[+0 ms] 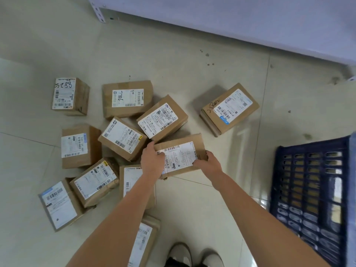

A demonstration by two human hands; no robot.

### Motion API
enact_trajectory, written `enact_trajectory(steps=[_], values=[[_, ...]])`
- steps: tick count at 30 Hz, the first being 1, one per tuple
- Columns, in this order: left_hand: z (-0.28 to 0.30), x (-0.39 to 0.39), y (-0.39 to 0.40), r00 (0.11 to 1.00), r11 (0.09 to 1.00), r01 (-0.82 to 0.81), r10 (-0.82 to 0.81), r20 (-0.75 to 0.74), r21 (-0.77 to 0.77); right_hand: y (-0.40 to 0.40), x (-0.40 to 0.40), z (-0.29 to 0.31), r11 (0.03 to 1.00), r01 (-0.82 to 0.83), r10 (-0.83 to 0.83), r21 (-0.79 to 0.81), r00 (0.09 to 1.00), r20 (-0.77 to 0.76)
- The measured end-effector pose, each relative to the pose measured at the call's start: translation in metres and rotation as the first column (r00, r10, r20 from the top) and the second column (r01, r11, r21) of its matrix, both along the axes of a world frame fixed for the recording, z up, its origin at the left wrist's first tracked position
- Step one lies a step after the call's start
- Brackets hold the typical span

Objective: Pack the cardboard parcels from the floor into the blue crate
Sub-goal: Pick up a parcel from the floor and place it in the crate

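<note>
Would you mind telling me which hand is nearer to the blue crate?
The right. The right hand grips the held parcel's end on the side facing the blue crate; the left hand grips the opposite end, farther from the crate.

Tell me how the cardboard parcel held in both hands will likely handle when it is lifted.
The parcel is probably stiff: its edges look straight under both hands' grip. It seems fairly light, since the left hand and right hand hold only its ends. Its flat faces suggest it won't roll.
</note>
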State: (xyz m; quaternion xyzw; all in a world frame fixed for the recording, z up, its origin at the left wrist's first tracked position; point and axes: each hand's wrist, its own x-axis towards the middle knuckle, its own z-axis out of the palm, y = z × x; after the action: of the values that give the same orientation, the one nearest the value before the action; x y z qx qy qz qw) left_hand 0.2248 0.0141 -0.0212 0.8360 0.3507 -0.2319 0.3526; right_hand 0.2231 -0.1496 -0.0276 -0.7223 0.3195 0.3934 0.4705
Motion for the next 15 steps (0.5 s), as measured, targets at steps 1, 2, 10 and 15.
enact_trajectory(steps=[1, 2, 10, 15], values=[[0.013, 0.000, -0.003, 1.000, 1.000, 0.011, -0.011, 0.012, -0.016, -0.005, -0.003, 0.010, 1.000, 0.026, -0.026, 0.005, 1.000, -0.009], [0.028, 0.001, -0.005, 0.999, 0.999, 0.027, -0.027, 0.018, -0.033, -0.009, -0.005, 0.021, 0.999, 0.047, -0.047, 0.008, 0.999, -0.020], [0.149, -0.001, -0.027, 0.975, 0.973, 0.184, -0.164, 0.148, -0.137, -0.037, -0.021, 0.147, 0.986, 0.162, -0.159, 0.035, 0.984, -0.074], [0.235, 0.002, -0.049, 0.944, 0.914, 0.303, -0.248, 0.219, -0.269, -0.056, -0.033, 0.231, 0.975, 0.203, -0.197, 0.095, 0.978, -0.066]])
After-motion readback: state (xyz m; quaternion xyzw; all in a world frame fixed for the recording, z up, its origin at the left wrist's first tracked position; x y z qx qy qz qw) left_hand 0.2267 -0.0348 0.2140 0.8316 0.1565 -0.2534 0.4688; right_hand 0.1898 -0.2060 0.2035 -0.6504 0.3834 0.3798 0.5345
